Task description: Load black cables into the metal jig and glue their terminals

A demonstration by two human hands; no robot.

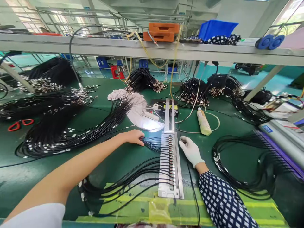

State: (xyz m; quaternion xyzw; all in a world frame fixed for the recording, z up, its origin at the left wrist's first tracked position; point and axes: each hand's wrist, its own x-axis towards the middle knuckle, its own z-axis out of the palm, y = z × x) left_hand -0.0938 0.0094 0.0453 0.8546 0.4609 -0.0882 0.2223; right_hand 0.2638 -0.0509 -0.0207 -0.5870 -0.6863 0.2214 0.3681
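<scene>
My left hand (135,137), bare, is closed round thin black cables (152,144) at the far end of a metal fixture (163,186). The cables run from it into the fixture's slots, their metal tips lined up in a row along the slotted strip. More black cables (133,169) curve out of the nearer slots to the left. My right hand (191,151), in a white glove, is beside the fixture's right edge with its fingers curled together. Whatever its fingertips may hold is too small to make out.
A squeeze bottle (203,122) lies behind my right hand. Black cable bundles (47,129) cover the left side, near red-handled scissors (21,124). A lit white lamp (149,122) stands behind the fixture. A purple-edged device (282,148) with cables sits at right. A shelf (106,46) spans the back.
</scene>
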